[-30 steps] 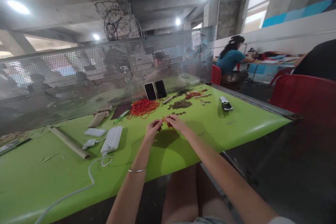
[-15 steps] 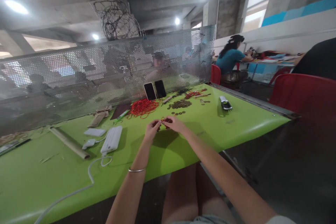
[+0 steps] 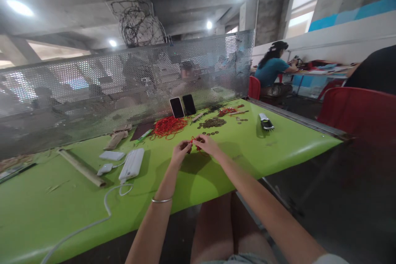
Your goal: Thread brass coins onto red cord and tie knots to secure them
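A thin red cord (image 3: pixel 193 138) runs between my hands, with a small loop standing up above the fingertips. My left hand (image 3: pixel 181 151) pinches it, and small dark pieces show under the fingers, too small to name. From the right, my right hand (image 3: pixel 206 144) also pinches the cord, its fingertips almost touching the left ones. Beyond the hands lie a pile of coin-like discs (image 3: pixel 213 122) and a short row of the same discs (image 3: pixel 210 133). A heap of red cord (image 3: pixel 169 126) sits to their left.
Two phones (image 3: pixel 177 107) lean against a perforated metal screen (image 3: pixel 123 82). On the left are a white power bank (image 3: pixel 132 164) with a cable, a tube (image 3: pixel 82 168) and a green-handled cutter (image 3: pixel 144 136). A dark clip-like object (image 3: pixel 266 122) lies right. A person in blue (image 3: pixel 269 68) sits beyond.
My right hand has shifted slightly up, and the red loop between the fingertips stands a little higher. The left hand has barely moved.
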`<control>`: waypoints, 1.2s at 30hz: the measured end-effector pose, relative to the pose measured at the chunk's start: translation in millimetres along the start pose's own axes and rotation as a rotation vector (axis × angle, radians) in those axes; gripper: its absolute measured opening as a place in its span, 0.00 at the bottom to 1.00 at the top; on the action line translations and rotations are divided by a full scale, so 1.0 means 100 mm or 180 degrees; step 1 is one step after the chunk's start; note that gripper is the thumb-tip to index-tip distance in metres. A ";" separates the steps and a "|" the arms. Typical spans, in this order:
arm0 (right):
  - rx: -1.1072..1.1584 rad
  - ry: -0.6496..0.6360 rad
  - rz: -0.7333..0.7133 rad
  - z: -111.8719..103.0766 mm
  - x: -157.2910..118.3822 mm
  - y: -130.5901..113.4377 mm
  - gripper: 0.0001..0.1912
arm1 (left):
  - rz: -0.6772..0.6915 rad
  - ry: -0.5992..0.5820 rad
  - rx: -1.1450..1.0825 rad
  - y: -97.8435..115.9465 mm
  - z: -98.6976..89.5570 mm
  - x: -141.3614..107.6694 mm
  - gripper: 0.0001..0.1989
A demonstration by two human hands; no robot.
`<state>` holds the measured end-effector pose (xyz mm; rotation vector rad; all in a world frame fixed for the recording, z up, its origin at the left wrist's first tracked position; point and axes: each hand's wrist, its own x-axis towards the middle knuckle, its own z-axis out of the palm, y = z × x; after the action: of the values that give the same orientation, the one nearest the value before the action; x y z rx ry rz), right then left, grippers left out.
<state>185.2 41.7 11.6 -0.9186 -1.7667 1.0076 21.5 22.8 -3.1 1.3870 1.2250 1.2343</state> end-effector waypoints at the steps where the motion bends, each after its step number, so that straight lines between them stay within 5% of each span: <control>1: 0.0016 -0.0023 0.0028 0.00 0.00 0.00 0.12 | -0.0006 0.0002 0.0005 0.00 0.00 0.00 0.13; 36: -0.0005 0.0126 -0.0023 0.00 0.00 0.02 0.22 | -0.0013 -0.0141 0.0337 -0.03 0.00 0.02 0.14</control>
<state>185.3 42.6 9.9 -0.9265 -1.7369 0.9771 21.1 24.7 -6.1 1.4798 1.2775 1.1442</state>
